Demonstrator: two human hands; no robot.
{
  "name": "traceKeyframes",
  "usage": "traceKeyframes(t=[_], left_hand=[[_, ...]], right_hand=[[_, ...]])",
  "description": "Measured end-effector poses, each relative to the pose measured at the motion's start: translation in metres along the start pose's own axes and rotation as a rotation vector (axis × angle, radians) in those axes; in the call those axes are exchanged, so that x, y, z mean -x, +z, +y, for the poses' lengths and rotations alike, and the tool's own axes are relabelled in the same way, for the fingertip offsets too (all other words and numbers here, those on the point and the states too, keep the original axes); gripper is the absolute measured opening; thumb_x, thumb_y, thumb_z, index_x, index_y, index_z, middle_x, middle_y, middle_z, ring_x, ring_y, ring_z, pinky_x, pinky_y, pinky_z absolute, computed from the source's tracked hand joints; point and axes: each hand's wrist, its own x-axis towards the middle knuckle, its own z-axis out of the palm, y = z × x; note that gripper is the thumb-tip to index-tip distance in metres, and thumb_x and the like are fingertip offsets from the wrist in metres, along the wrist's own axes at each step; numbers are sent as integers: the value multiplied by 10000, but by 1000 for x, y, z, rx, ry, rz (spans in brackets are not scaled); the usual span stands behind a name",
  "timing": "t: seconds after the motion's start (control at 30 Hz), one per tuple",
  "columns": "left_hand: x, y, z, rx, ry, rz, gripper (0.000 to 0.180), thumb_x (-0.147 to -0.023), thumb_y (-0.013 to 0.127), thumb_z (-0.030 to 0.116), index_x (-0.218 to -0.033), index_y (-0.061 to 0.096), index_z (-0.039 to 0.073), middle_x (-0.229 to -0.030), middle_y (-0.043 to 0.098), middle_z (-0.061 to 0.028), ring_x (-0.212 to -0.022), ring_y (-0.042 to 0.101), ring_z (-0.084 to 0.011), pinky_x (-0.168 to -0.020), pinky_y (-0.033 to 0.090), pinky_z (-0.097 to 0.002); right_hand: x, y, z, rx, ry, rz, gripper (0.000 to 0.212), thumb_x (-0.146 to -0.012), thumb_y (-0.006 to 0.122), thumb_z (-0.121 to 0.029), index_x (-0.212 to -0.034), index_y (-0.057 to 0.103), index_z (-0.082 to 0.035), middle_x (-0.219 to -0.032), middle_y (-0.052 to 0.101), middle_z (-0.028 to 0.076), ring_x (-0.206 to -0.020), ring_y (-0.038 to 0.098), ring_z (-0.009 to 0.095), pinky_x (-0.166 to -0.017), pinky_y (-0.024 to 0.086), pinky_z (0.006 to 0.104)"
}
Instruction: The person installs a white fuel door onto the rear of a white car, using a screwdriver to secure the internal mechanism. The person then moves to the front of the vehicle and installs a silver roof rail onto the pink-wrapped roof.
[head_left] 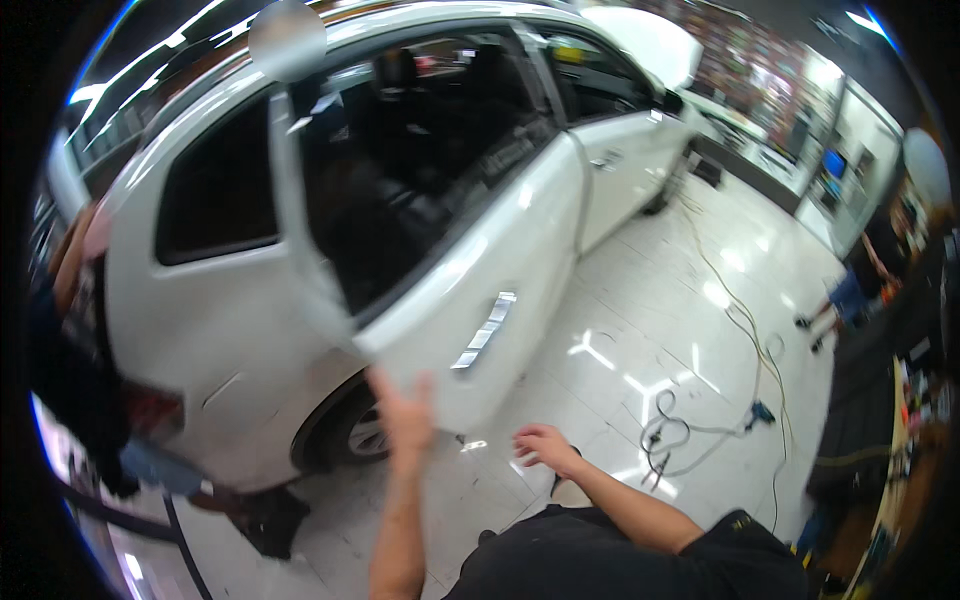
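The white car's rear door (pixel 480 290) stands ajar, its trailing edge swung out from the body. My left hand (pixel 403 418) is raised by the lower rear corner of this door, fingers apart and a little blurred; whether it touches the edge I cannot tell. My right hand (pixel 547 446) hangs in front of me over the floor, fingers loosely bent and apart, holding nothing. A chrome door handle (pixel 484 330) sits on the door's outer panel. Below the door edge the rear wheel (pixel 366 432) shows partly.
At the far left, a person in dark clothes (pixel 75 380) stands by the car's rear. Another person (pixel 850 280) is at the right. A cable (pixel 735 300) and a coiled hose (pixel 668 435) lie on the glossy tiled floor. A cluttered workbench (pixel 900 460) lines the right side.
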Motion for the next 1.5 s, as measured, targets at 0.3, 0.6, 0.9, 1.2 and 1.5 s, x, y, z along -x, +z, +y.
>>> traceKeyframes(t=[0.3,0.6,0.9,1.2,1.5], left_hand=[[-150,32,28,-302,176,333,707,-993,637,341,-1508,363,-59,-1523,446,-278,-1405,444,-369,-1196,307,-446],[-147,331,77,-149,152,-422,674,-971,640,402,-1465,448,-16,-1471,497,-283,-1357,493,-390,-1164,353,-446],[-159,537,-9,-217,-66,-1164,651,-950,642,462,-1421,534,27,-1419,549,-288,-1309,543,-411,-1131,400,-447],[-312,624,-79,-616,108,-1348,639,-928,645,523,-1378,620,70,-1367,600,-293,-1261,593,-431,-1098,446,-447],[-310,667,27,358,-457,-514,307,-1050,546,200,-1188,678,-40,-998,762,-132,-834,720,-195,-796,573,-346]], right_hand=[[-39,-119,-149,100,-347,-399,352,-1010,577,-317,-1256,648,-75,-934,671,33,-801,628,115,-657,520,297],[-171,-271,-66,421,210,-257,248,-906,643,-249,-1105,674,-105,-826,691,89,-653,662,199,-519,505,329],[-268,-402,-178,542,0,-76,445,-942,617,-400,-1162,681,-18,-953,720,222,-1075,647,396,-896,498,484],[-459,-572,-455,1257,-580,682,669,-833,626,-102,-1419,392,119,-1567,308,309,-1296,458,462,-1014,462,511],[-597,-584,-564,1120,-911,378,213,-833,639,-70,-1044,661,-50,-1074,646,184,-1062,598,392,-923,495,497]])
